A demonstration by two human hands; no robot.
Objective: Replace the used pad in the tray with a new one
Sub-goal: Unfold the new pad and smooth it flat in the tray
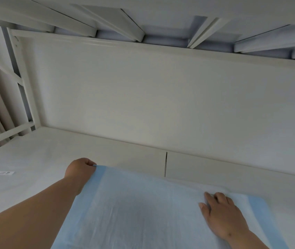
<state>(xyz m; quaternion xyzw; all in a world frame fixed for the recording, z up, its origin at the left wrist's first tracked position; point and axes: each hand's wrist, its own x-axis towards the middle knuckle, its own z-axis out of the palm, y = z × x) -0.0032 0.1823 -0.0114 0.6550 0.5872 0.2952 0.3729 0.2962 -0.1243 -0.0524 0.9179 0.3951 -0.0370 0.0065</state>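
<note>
the white tray [118,151] is spreading wide under a low slatted frame, its back wall [161,97] standing close ahead, with bare floor lying open to the left. the blue pad [134,209] is lying half-spread across it. the left hand [81,169] is pinching the far left corner, probably to draw it flat; the right hand [221,212] is pressing down with flat fingers, likely anchoring the right edge.

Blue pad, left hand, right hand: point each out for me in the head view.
blue pad [143,209], head view, on its pale middle panel.
left hand [81,168], head view, on the back of the fist pinching the pad's far corner.
right hand [222,214], head view, on the back, lying flat on the pad.
</note>
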